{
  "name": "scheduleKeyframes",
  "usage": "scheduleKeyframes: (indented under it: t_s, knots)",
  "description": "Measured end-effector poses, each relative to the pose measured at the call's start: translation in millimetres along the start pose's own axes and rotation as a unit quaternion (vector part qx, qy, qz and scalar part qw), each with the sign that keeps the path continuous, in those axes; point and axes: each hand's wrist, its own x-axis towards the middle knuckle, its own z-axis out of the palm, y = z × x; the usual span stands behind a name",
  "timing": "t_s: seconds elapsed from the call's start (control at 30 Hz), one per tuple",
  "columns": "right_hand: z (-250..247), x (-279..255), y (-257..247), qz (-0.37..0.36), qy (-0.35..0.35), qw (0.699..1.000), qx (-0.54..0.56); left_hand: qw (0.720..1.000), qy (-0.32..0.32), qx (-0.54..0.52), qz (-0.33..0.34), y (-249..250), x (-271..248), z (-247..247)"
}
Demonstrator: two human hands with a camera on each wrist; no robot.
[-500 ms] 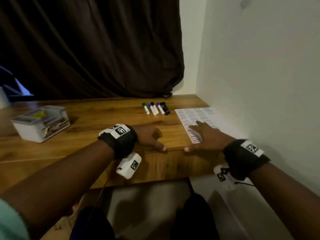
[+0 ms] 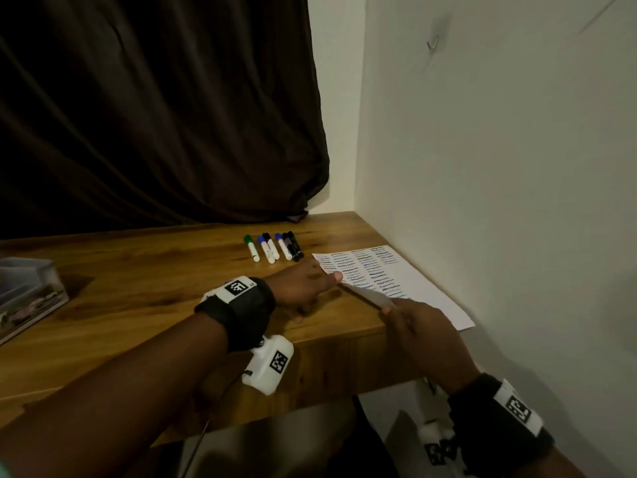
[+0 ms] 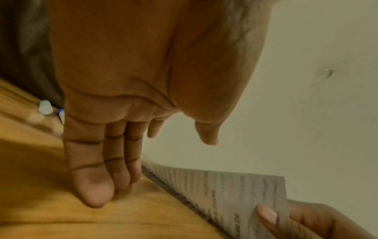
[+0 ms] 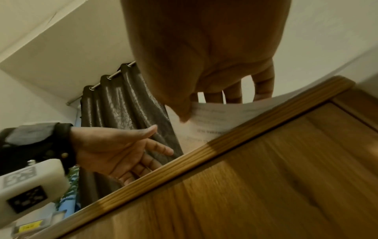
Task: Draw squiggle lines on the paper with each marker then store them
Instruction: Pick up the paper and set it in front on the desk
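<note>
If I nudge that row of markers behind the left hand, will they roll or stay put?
Likely roll: the markers look round and lie loose on the smooth wooden table. They lie side by side, so one nudge probably scatters several. They look light, probably easy to pinch.

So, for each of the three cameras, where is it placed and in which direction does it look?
Head: worn on the head, looks forward and down at the desk, markers and paper; both forearms and wristbands show.
Left wrist: under the left wrist, looks along the left hand, fingertips on the desk; the right hand's grip shows at the lower right.
Right wrist: under the right wrist, below the desk edge, looks up along the right hand; the open left hand shows.
Shared: all three show the lifted paper corner.
</note>
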Motion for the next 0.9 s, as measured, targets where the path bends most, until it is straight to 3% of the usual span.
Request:
scheduleKeyframes:
  t_s: [0.13, 0.4, 0.53, 0.67, 0.77, 0.9]
  knots:
    - [5, -9, -4, 0.010, 0.044, 0.992, 0.117, 0.995, -0.003, -0.102, 0.020, 12, 16, 7]
    - [-1, -13, -16, -0.041, 0.015, 0.995, 0.088, 0.977, 0.028, -0.206, 0.039, 22, 9, -8]
    - [-14, 6, -44, -0.063, -0.053, 0.996, 0.041, 0.948, 0.115, -0.288, 0.073, 6, -30, -41]
    - [-12, 37, -88, -0.099, -0.092, 0.987, 0.085, 0.906, 0.211, -0.361, 0.072, -43, -82, -82]
    - [6, 68, -125, -0.135, -0.204, 0.965, 0.091, 0.883, 0.281, -0.373, 0.042, -86, -123, -103]
    - [45, 108, -178, -0.219, -0.371, 0.901, 0.053, 0.853, 0.341, -0.395, 0.001, -125, -167, -111]
